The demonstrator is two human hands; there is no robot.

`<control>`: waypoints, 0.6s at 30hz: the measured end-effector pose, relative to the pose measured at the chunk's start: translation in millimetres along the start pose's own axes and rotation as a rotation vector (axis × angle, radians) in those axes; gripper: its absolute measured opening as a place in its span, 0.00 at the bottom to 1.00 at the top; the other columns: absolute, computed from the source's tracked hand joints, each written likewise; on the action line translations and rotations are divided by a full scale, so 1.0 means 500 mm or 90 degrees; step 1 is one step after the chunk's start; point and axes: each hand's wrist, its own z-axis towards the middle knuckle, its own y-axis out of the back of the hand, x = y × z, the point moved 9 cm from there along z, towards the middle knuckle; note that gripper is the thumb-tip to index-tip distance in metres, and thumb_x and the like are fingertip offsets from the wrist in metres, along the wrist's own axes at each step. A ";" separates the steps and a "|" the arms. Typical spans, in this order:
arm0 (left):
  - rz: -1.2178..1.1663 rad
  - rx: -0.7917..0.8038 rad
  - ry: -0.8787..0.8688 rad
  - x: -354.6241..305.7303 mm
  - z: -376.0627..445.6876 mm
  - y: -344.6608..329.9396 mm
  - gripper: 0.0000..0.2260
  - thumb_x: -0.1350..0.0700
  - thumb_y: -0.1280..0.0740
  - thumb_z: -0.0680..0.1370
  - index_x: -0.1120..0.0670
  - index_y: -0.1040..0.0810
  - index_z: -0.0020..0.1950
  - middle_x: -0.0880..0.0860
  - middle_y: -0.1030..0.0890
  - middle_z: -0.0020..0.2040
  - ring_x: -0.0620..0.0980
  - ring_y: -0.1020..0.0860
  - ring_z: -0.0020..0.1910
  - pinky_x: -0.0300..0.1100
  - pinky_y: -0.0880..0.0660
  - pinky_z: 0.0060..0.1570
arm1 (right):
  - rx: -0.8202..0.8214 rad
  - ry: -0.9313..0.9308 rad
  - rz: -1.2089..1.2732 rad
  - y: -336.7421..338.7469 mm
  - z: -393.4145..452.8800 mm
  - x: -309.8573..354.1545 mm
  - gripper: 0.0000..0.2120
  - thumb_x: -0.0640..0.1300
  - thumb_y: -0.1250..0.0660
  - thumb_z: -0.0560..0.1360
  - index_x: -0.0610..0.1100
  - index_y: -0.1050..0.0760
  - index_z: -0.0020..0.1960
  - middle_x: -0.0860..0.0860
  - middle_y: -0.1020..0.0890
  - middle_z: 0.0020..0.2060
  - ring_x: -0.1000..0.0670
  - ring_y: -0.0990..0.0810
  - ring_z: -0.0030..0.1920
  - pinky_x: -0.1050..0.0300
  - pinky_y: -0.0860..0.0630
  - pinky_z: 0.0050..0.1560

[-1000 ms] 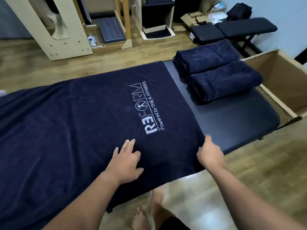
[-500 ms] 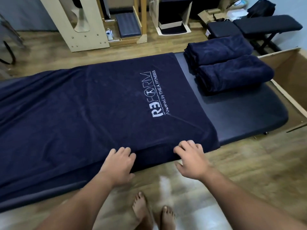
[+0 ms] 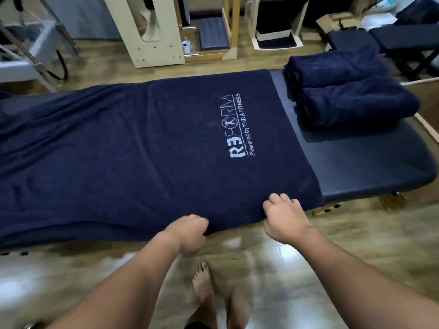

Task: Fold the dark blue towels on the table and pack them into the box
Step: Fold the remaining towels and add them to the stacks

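A large dark blue towel (image 3: 142,143) with a white logo lies spread flat over the padded table (image 3: 370,167). Its near edge hangs over the table's front side. My left hand (image 3: 190,230) grips that near edge with curled fingers. My right hand (image 3: 283,217) grips the same edge closer to the towel's right corner. Two folded dark blue towels (image 3: 346,96) lie side by side at the table's far right end. Only a sliver of the cardboard box (image 3: 427,100) shows at the right border.
Wooden exercise equipment (image 3: 152,32) and a padded bench (image 3: 389,41) stand on the floor beyond the table. A metal frame (image 3: 35,51) is at the far left. My bare feet (image 3: 213,298) are on the wooden floor below the table's front edge.
Both hands slid from the towel's top back to its near edge, then curled round it. The view shifted left, pushing the box almost out of frame.
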 end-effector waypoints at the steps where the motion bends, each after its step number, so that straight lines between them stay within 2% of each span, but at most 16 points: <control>1: -0.043 0.008 -0.004 -0.005 -0.010 -0.014 0.03 0.58 0.39 0.81 0.54 0.27 0.51 0.54 0.22 0.55 0.56 0.23 0.54 0.46 0.28 0.47 | 0.023 0.006 0.005 -0.001 -0.004 0.002 0.09 0.51 0.39 0.74 0.49 0.27 0.52 0.52 0.28 0.50 0.45 0.28 0.55 0.49 0.33 0.48; 3: -0.123 -0.009 0.014 0.007 -0.026 -0.022 0.02 0.55 0.37 0.81 0.52 0.28 0.49 0.50 0.24 0.51 0.53 0.24 0.51 0.45 0.28 0.46 | 0.039 0.020 0.026 0.008 -0.005 0.012 0.12 0.56 0.42 0.77 0.50 0.28 0.53 0.52 0.27 0.51 0.46 0.28 0.55 0.49 0.30 0.51; 6: -0.147 -0.042 0.079 0.057 -0.064 -0.018 0.05 0.51 0.36 0.82 0.51 0.29 0.50 0.49 0.25 0.51 0.51 0.25 0.47 0.44 0.30 0.43 | 0.009 0.060 0.004 0.030 0.014 0.054 0.13 0.56 0.43 0.80 0.49 0.28 0.57 0.51 0.26 0.52 0.46 0.27 0.56 0.50 0.29 0.51; 13: -0.113 -0.138 0.269 0.246 -0.182 -0.007 0.03 0.54 0.39 0.80 0.51 0.32 0.47 0.51 0.23 0.53 0.56 0.22 0.52 0.47 0.27 0.46 | -0.017 0.172 0.013 0.063 0.058 0.243 0.17 0.56 0.41 0.80 0.51 0.29 0.66 0.51 0.31 0.65 0.45 0.32 0.64 0.47 0.31 0.60; 15: -0.077 -0.142 0.331 0.304 -0.225 -0.013 0.01 0.57 0.40 0.79 0.51 0.31 0.49 0.52 0.23 0.55 0.57 0.22 0.55 0.47 0.28 0.46 | -0.004 0.207 0.015 0.069 0.071 0.308 0.18 0.56 0.41 0.80 0.52 0.30 0.68 0.50 0.34 0.69 0.44 0.34 0.68 0.46 0.33 0.64; 18: 0.023 -0.127 0.406 0.393 -0.283 -0.036 0.11 0.58 0.36 0.77 0.52 0.28 0.59 0.53 0.25 0.59 0.55 0.25 0.60 0.48 0.29 0.50 | 0.005 0.242 0.024 0.081 0.091 0.401 0.20 0.55 0.40 0.80 0.51 0.33 0.71 0.49 0.39 0.74 0.44 0.40 0.73 0.45 0.36 0.69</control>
